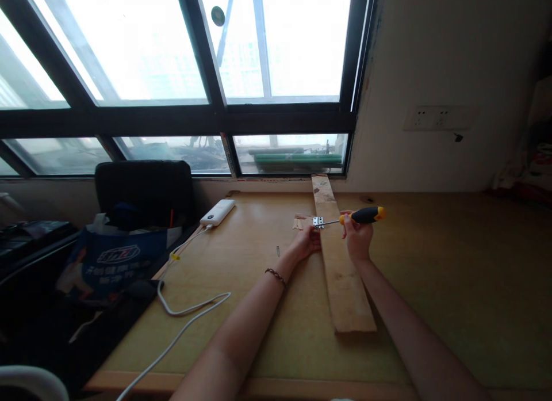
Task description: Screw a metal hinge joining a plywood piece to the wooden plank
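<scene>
A long wooden board (345,280) lies lengthwise on the desk, pointing toward the window. At its left edge is a small silver hinge (318,222), with a short piece of wood (301,222) just left of it. My left hand (307,243) is closed at the hinge, its thumb side against the metal and its other fingers by the board's edge; the exact grip is partly hidden. A screwdriver (364,215) with a black and yellow handle is in my right hand (357,237). Its shaft runs left across the board, and the tip meets the hinge.
A small screw-like metal piece (278,251) lies on the desk (267,309), left of my left hand. A white power bank (218,213) with a white cable (194,309) rests near the left edge. Beyond stand a black chair (144,185) and a blue bag (116,257).
</scene>
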The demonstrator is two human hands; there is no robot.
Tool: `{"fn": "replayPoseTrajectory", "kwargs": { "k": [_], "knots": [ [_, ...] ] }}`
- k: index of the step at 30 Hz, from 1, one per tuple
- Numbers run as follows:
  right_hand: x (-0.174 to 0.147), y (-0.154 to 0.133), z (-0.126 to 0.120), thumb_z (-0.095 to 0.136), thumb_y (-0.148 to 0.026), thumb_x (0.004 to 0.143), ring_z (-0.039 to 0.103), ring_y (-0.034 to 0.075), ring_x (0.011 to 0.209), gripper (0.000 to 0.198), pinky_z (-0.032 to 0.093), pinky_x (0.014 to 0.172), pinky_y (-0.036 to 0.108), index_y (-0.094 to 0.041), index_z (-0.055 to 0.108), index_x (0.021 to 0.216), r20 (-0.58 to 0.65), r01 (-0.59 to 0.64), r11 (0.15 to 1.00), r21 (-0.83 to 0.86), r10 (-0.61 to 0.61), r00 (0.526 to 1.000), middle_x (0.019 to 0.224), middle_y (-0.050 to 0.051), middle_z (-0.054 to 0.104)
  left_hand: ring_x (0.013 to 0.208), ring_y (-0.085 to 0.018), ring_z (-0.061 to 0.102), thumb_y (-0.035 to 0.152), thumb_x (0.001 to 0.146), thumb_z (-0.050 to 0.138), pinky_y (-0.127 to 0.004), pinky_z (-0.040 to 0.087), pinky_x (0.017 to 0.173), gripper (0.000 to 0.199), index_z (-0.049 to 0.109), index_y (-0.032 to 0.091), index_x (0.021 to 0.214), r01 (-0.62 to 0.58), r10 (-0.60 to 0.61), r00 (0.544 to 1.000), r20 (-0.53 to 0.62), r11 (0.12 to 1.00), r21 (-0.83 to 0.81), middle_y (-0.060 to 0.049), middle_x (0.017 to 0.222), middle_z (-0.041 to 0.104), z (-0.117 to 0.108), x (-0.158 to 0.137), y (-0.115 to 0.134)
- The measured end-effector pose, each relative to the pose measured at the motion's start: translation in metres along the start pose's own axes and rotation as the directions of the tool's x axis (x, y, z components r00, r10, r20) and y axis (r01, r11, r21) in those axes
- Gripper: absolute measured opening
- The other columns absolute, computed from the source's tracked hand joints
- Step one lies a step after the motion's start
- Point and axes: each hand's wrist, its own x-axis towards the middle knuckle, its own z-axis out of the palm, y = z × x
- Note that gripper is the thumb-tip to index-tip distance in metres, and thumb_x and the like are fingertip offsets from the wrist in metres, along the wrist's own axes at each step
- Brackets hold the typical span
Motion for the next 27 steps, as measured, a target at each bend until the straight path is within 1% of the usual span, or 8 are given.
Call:
{"fn": "replayPoseTrajectory", "kwargs": {
  "k": [5,11,13,17,19,22,25,27],
  "knots": [
    [0.001,-0.006,0.001,0.063,-0.036,0.070,0.035,0.002,0.034,0.026,0.028,0.029,0.017,-0.015,0.054,0.082,-0.004,-0.047,0.997,0.063,0.047,0.999,0.077,0.002,0.064,0.059,-0.019,0.062,0.031,0.082,0.037,-0.031,0.051,0.059,0.029,0.055,0.010,0.076,-0.002,0.002,1.000,-0.010,1.000,0.014,-0.011,0.066,0.063,0.001,0.000,0.000],
    [0.004,-0.012,0.002,0.065,-0.031,0.068,0.035,0.001,0.035,0.030,0.027,0.029,0.016,-0.018,0.048,0.088,0.005,-0.057,0.994,0.095,0.057,0.998,0.082,0.002,0.063,0.060,-0.019,0.062,0.029,0.082,0.037,-0.030,0.050,0.057,0.028,0.056,0.009,0.078,-0.031,0.031,0.999,-0.015,0.999,0.012,-0.013,0.069,0.064,0.002,-0.001,-0.001],
    [0.002,-0.014,0.003,0.063,-0.029,0.069,0.038,0.003,0.038,0.029,0.028,0.030,0.016,-0.019,0.046,0.090,0.033,-0.043,0.996,0.082,0.040,0.999,0.082,0.001,0.062,0.060,-0.019,0.062,0.029,0.082,0.037,-0.031,0.050,0.058,0.028,0.057,0.009,0.078,-0.047,0.047,0.999,-0.013,0.999,0.010,-0.013,0.069,0.064,0.002,-0.001,-0.001],
    [-0.006,-0.014,0.004,0.057,-0.021,0.071,0.044,0.004,0.045,0.024,0.036,0.037,0.017,-0.019,0.047,0.093,0.166,0.001,0.997,0.079,-0.014,0.986,0.089,0.002,0.061,0.061,-0.018,0.063,0.030,0.082,0.038,-0.031,0.051,0.060,0.028,0.057,0.009,0.077,-0.058,0.058,0.998,-0.004,0.998,-0.003,-0.013,0.069,0.065,0.003,-0.002,-0.002],
    [-0.009,-0.014,0.004,0.056,-0.018,0.071,0.046,0.004,0.045,0.024,0.040,0.040,0.018,-0.019,0.048,0.094,0.199,0.023,0.996,0.082,-0.039,0.979,0.093,0.003,0.061,0.061,-0.019,0.063,0.031,0.082,0.037,-0.031,0.051,0.061,0.029,0.057,0.009,0.077,-0.055,0.055,0.998,0.002,0.998,-0.015,-0.013,0.069,0.065,0.003,-0.002,-0.002],
    [-0.010,-0.015,0.006,0.058,-0.022,0.072,0.049,0.005,0.043,0.024,0.044,0.042,0.021,-0.018,0.049,0.094,0.163,0.025,0.997,0.079,-0.037,0.986,0.090,0.003,0.061,0.062,-0.019,0.063,0.031,0.082,0.038,-0.032,0.051,0.063,0.029,0.057,0.009,0.078,-0.062,0.062,0.998,0.002,0.998,-0.028,-0.013,0.069,0.066,0.003,-0.003,-0.002],
    [-0.007,-0.020,0.006,0.059,-0.029,0.072,0.052,0.007,0.042,0.026,0.047,0.043,0.022,-0.016,0.051,0.093,0.091,0.012,0.997,0.075,-0.018,0.996,0.080,0.002,0.062,0.064,-0.019,0.063,0.030,0.082,0.039,-0.031,0.050,0.066,0.029,0.058,0.009,0.078,-0.079,0.079,0.997,-0.004,0.996,-0.038,-0.013,0.069,0.066,0.004,-0.005,-0.002],
    [-0.004,-0.021,0.006,0.060,-0.033,0.073,0.052,0.007,0.040,0.029,0.046,0.041,0.022,-0.016,0.050,0.095,0.039,0.017,0.997,0.076,-0.020,0.999,0.077,0.001,0.062,0.065,-0.019,0.063,0.030,0.082,0.040,-0.031,0.050,0.066,0.028,0.058,0.009,0.078,-0.077,0.076,0.997,-0.013,0.996,-0.043,-0.012,0.070,0.066,0.004,-0.005,-0.002]
  ]
}}
